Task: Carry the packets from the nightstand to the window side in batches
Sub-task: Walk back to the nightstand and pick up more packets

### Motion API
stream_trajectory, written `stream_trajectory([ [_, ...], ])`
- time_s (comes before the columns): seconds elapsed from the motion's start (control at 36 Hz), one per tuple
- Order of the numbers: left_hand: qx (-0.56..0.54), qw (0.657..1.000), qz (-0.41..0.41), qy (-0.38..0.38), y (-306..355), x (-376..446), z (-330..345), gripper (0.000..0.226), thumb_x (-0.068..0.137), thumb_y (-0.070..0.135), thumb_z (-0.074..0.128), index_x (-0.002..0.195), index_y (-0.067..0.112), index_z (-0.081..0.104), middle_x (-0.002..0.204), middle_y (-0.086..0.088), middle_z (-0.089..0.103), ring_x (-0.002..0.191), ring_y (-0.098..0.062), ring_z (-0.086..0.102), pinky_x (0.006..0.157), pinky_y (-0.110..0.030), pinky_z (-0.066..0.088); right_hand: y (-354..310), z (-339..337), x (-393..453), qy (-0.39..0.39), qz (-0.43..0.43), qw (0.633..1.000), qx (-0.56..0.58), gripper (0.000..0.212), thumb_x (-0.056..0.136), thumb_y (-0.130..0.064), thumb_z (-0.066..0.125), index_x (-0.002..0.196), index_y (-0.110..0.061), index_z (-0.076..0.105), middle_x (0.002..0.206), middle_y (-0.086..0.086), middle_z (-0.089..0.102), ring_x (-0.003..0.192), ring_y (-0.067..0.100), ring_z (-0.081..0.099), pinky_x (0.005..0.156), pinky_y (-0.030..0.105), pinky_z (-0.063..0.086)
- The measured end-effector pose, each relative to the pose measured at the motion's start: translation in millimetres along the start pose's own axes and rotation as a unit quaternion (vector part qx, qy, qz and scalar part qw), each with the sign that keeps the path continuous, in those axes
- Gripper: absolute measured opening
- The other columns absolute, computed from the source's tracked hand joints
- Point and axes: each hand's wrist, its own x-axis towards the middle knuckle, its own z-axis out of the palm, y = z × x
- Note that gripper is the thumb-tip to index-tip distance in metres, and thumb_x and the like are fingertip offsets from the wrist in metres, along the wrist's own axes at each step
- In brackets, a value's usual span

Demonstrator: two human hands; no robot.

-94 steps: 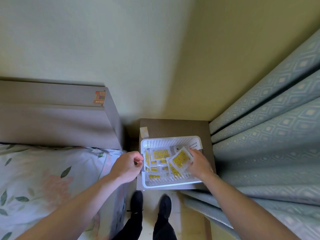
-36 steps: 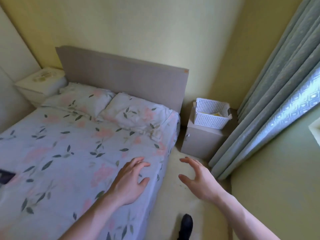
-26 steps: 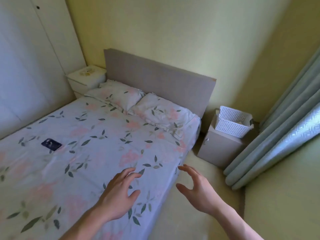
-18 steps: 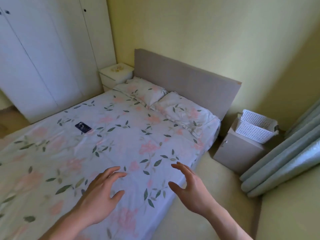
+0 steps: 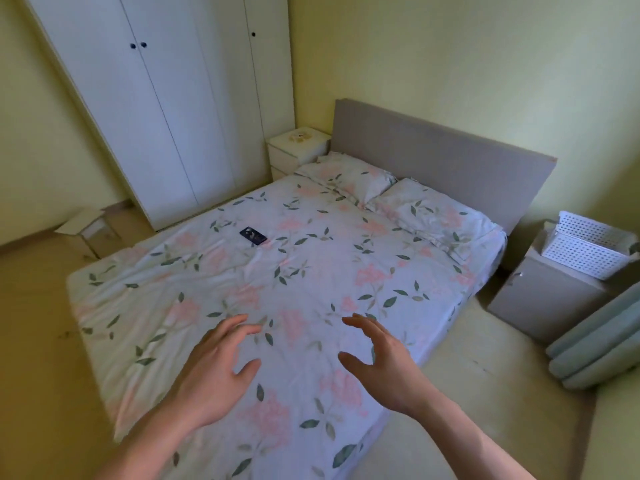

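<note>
Nearest, the left hand (image 5: 214, 372) and the right hand (image 5: 381, 362) hover palm-down over the foot of the bed (image 5: 277, 289), both with fingers (image 5: 239, 327) spread and loosely curled, holding nothing. Beneath them lies a soft, slightly creased sheet printed with pink blossoms and grey-green leaves. Farther up the mattress a small dark flat rectangle, perhaps a phone (image 5: 253, 235), rests alone on the cloth. Two plump pillows (image 5: 429, 216) in the same floral print lean by the plain grey padded headboard (image 5: 440, 157). To the right, beside the folded pale-blue curtain (image 5: 602, 344), stands a boxy grey nightstand (image 5: 543, 296) carrying a white perforated plastic basket (image 5: 588, 251); its contents cannot be seen from here, so no packets show. Across the bed, a white nightstand (image 5: 298, 147) sits by the headboard with something small and yellowish on top, too blurred to tell. Beyond it rises a smooth white wardrobe (image 5: 166, 98) with dark round knobs.
</note>
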Motion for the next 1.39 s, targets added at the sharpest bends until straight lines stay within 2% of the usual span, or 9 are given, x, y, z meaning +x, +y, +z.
stream_trajectory([
  [0.11, -0.010, 1.000, 0.003, 0.016, -66.4, -32.9, -36.4, 0.041, 0.096, 0.041, 0.060, 0.134, 0.044, 0.045, 0.150, 0.028, 0.026, 0.139, 0.000, 0.032, 0.113, -0.025, 0.032, -60.7, 62.2, 5.3, 0.001, -0.019, 1.000, 0.002, 0.053, 0.095, -0.046, 0.062, 0.145, -0.045, 0.042, 0.157, -0.023, 0.033, 0.143, 0.004, 0.036, 0.116, 0.030, 0.035],
  [0.22, -0.018, 1.000, 0.016, 0.018, -144.5, -55.3, -75.9, 0.042, 0.096, 0.040, 0.062, 0.135, 0.041, 0.046, 0.146, 0.029, 0.026, 0.127, 0.009, 0.033, 0.100, -0.011, 0.030, -127.3, 137.2, 12.8, 0.010, -0.026, 1.000, -0.005, 0.054, 0.096, -0.046, 0.061, 0.146, -0.042, 0.041, 0.158, -0.020, 0.032, 0.143, 0.007, 0.038, 0.116, 0.032, 0.036],
  [0.33, -0.011, 0.999, 0.039, 0.009, -228.7, -66.5, -115.5, 0.044, 0.094, 0.042, 0.062, 0.135, 0.043, 0.046, 0.149, 0.027, 0.026, 0.139, -0.002, 0.034, 0.112, -0.030, 0.036, -194.0, 208.0, 18.9, 0.028, -0.020, 0.999, 0.003, 0.054, 0.096, -0.043, 0.062, 0.146, -0.041, 0.042, 0.157, -0.021, 0.032, 0.138, 0.007, 0.042, 0.110, 0.024, 0.037],
  [0.53, -0.013, 0.998, 0.067, 0.004, -312.5, -73.0, -191.0, 0.042, 0.093, 0.043, 0.063, 0.131, 0.046, 0.046, 0.145, 0.031, 0.027, 0.136, -0.001, 0.037, 0.112, -0.031, 0.037, -289.5, 268.6, 31.0, 0.050, -0.019, 0.999, 0.002, 0.052, 0.097, -0.046, 0.060, 0.145, -0.044, 0.041, 0.157, -0.022, 0.032, 0.141, 0.006, 0.037, 0.116, 0.030, 0.036],
  [0.75, -0.048, 0.994, 0.094, 0.001, -363.9, -35.9, -241.1, 0.041, 0.095, 0.043, 0.062, 0.132, 0.046, 0.045, 0.148, 0.029, 0.026, 0.139, 0.000, 0.031, 0.113, -0.027, 0.031, -340.8, 294.2, 73.5, 0.082, 0.008, 0.996, -0.038, 0.052, 0.096, -0.048, 0.061, 0.144, -0.047, 0.041, 0.155, -0.024, 0.033, 0.141, 0.008, 0.039, 0.117, 0.036, 0.037],
  [0.92, -0.032, 0.995, 0.091, -0.005, -432.1, 10.5, -285.1, 0.043, 0.094, 0.043, 0.063, 0.133, 0.046, 0.045, 0.147, 0.031, 0.025, 0.140, 0.001, 0.030, 0.113, -0.027, 0.031, -381.1, 332.3, 148.8, 0.082, 0.014, 0.996, -0.027, 0.053, 0.096, -0.050, 0.061, 0.144, -0.048, 0.039, 0.157, -0.023, 0.031, 0.142, 0.009, 0.038, 0.117, 0.038, 0.038],
  [1.08, -0.033, 0.998, 0.060, 0.013, -509.2, 80.5, -348.4, 0.039, 0.093, 0.039, 0.065, 0.124, 0.052, 0.044, 0.142, 0.033, 0.028, 0.134, 0.003, 0.036, 0.110, -0.026, 0.034, -432.8, 375.8, 256.9, 0.064, 0.001, 0.998, 0.001, 0.052, 0.095, -0.046, 0.062, 0.143, -0.047, 0.041, 0.154, -0.025, 0.033, 0.141, 0.005, 0.039, 0.117, 0.033, 0.036],
  [1.19, -0.033, 0.998, 0.043, 0.043, -560.3, 120.2, -398.7, 0.041, 0.093, 0.038, 0.065, 0.131, 0.043, 0.049, 0.141, 0.031, 0.030, 0.134, 0.003, 0.034, 0.112, -0.027, 0.033, -481.3, 406.0, 334.7, 0.039, -0.030, 0.999, 0.003, 0.052, 0.095, -0.045, 0.062, 0.144, -0.044, 0.043, 0.154, -0.023, 0.035, 0.137, 0.003, 0.041, 0.114, 0.027, 0.037],
  [1.39, -0.022, 0.998, 0.010, 0.060, -654.5, 184.6, -476.8, 0.048, 0.093, 0.043, 0.064, 0.137, 0.044, 0.045, 0.147, 0.031, 0.025, 0.136, 0.004, 0.030, 0.116, -0.027, 0.029, -573.4, 456.3, 456.1, 0.008, -0.072, 0.997, -0.001, 0.053, 0.097, -0.042, 0.061, 0.146, -0.041, 0.041, 0.156, -0.022, 0.032, 0.142, 0.001, 0.034, 0.113, 0.020, 0.029],
])
